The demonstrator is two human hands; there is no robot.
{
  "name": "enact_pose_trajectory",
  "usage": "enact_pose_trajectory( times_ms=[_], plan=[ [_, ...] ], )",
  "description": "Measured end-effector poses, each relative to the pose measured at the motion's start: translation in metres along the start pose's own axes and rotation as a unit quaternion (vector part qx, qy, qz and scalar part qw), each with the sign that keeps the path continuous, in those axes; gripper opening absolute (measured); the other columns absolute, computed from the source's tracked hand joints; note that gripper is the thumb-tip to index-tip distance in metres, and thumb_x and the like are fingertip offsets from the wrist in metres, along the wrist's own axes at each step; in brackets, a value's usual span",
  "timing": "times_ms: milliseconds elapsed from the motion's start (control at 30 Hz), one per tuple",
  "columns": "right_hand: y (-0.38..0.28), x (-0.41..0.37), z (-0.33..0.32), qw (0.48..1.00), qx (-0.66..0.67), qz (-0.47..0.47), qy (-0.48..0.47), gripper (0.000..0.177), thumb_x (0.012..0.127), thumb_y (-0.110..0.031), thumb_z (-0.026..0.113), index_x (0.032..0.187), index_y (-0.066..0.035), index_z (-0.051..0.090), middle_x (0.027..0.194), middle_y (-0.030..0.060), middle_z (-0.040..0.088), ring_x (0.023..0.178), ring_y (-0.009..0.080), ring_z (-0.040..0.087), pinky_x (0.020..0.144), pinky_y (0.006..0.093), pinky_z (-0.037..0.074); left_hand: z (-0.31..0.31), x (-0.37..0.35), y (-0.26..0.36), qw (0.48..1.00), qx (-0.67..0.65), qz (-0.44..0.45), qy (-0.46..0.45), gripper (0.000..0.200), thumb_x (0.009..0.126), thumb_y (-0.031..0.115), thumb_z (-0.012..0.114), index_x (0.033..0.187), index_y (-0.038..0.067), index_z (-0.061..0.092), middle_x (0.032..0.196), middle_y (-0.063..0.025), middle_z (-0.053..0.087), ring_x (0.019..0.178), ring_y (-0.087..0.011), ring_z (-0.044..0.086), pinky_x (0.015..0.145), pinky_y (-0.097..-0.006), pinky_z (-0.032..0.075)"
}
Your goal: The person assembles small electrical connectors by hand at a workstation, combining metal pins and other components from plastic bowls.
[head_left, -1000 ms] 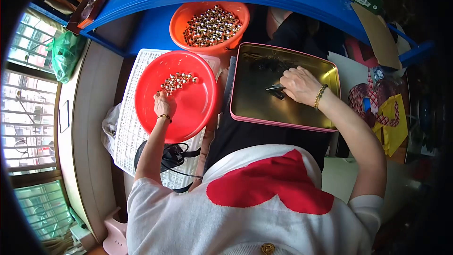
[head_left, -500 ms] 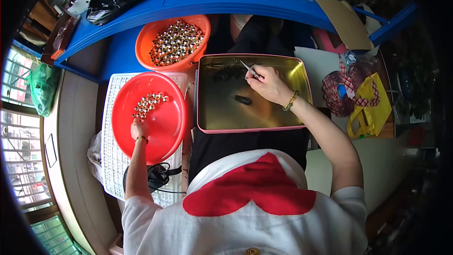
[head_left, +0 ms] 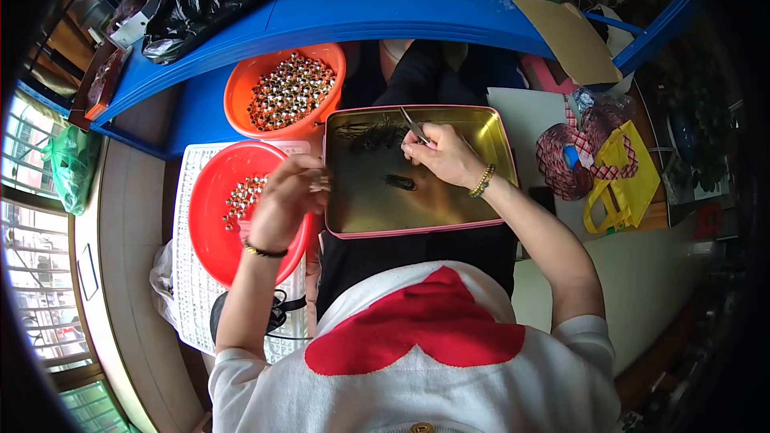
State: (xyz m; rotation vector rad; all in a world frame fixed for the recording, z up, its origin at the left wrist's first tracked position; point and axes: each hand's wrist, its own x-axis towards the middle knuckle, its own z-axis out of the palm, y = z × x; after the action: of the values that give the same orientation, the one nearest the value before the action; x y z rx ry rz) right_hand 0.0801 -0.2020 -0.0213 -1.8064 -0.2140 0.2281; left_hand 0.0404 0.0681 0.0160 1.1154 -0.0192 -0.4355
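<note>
My right hand [head_left: 449,156] holds slim metal tweezers [head_left: 412,125] over a gold-coloured tin tray [head_left: 361,212] on my lap. Thin black strands [head_left: 373,136] lie along the tray's far side, and a small black bundle [head_left: 399,183] rests near its middle. My left hand [head_left: 285,200] is above the right side of a red bowl [head_left: 216,244], fingers curled toward the tray. Something small and pale shows at its fingertips, too blurred to name. Small shiny gold-and-silver balls [head_left: 241,200] lie in the bowl, partly hidden by this hand.
An orange bowl [head_left: 233,104] full of similar shiny balls stands behind the red one. White plastic crate [head_left: 188,273] supports the red bowl. A blue shelf [head_left: 361,8] spans the front. To the right are checked ribbon rolls [head_left: 557,168] and a yellow bag [head_left: 634,192].
My left hand has lifted out of the red bowl and moved right toward the tray. The right hand has shifted slightly, and its tweezers point more steeply. The whole view has moved a little.
</note>
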Motion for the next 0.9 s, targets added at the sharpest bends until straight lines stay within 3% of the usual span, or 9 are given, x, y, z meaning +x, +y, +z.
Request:
enact_pose_trajectory(
  times_ms=[67,167,333,433,633,700,900],
  plan=[
    [-0.023,-0.008,-0.005,0.998,-0.007,0.021,-0.053,0.012,0.086,-0.012,0.057,0.085,0.000,0.057,0.072,0.0022,0.058,0.066,0.0065,0.054,0.062,0.0240,0.045,0.015,0.020,-0.012,0.997,-0.004,-0.064,-0.046,0.013,0.088,0.014,0.049,0.097,0.007,0.056,0.082,-0.0029,0.060,0.062,-0.0117,0.056,0.053,-0.0223,0.044],
    [-0.025,-0.014,-0.009,0.996,-0.022,0.010,-0.086,0.011,0.088,-0.011,0.055,0.087,0.000,0.056,0.076,0.0020,0.058,0.070,0.0070,0.054,0.066,0.0240,0.046,0.052,0.034,-0.022,0.994,0.012,-0.103,0.035,0.006,0.086,0.011,0.055,0.090,0.007,0.057,0.072,0.0003,0.056,0.052,-0.0081,0.050,0.045,-0.0193,0.037],
    [-0.018,-0.018,-0.009,0.995,-0.011,0.011,-0.104,0.011,0.088,-0.010,0.055,0.087,0.000,0.056,0.075,0.0018,0.058,0.070,0.0068,0.054,0.066,0.0241,0.046,0.059,0.041,-0.045,0.990,0.130,-0.062,0.008,0.008,0.087,0.013,0.057,0.090,0.007,0.062,0.072,0.0027,0.057,0.055,-0.0048,0.050,0.047,-0.0182,0.039],
    [-0.012,-0.020,-0.004,0.996,-0.017,-0.034,-0.079,0.013,0.085,-0.012,0.057,0.084,0.001,0.058,0.064,0.0029,0.057,0.059,0.0073,0.051,0.056,0.0268,0.044,0.060,0.042,-0.047,0.986,0.163,-0.028,0.005,0.009,0.088,0.013,0.056,0.089,0.006,0.062,0.070,0.0033,0.056,0.055,-0.0032,0.048,0.049,-0.0177,0.037],
    [-0.022,-0.030,-0.009,0.981,-0.151,-0.043,-0.112,0.013,0.083,-0.011,0.059,0.086,0.001,0.058,0.067,0.0083,0.060,0.064,0.0113,0.056,0.062,0.0281,0.046,0.051,0.047,-0.060,0.970,0.237,0.040,-0.044,0.009,0.086,0.007,0.056,0.086,0.001,0.061,0.074,0.0004,0.055,0.061,-0.0029,0.047,0.054,-0.0180,0.038],
    [-0.021,-0.033,-0.013,0.976,-0.181,-0.050,-0.113,0.013,0.082,-0.012,0.060,0.085,0.001,0.059,0.068,0.0112,0.061,0.063,0.0146,0.058,0.063,0.0294,0.046,0.054,0.048,-0.065,0.950,0.292,0.089,-0.058,0.008,0.085,0.006,0.057,0.086,-0.001,0.060,0.078,-0.0016,0.055,0.064,-0.0041,0.049,0.056,-0.0190,0.039],
    [-0.009,-0.042,-0.022,0.970,-0.208,-0.070,-0.108,0.015,0.079,-0.014,0.062,0.083,0.000,0.059,0.069,0.0138,0.061,0.065,0.0240,0.061,0.062,0.0326,0.047,0.070,0.047,-0.069,0.942,0.308,0.097,-0.095,0.007,0.082,0.004,0.057,0.082,-0.002,0.060,0.079,-0.0034,0.056,0.066,-0.0069,0.051,0.057,-0.0228,0.041]
  ],
)
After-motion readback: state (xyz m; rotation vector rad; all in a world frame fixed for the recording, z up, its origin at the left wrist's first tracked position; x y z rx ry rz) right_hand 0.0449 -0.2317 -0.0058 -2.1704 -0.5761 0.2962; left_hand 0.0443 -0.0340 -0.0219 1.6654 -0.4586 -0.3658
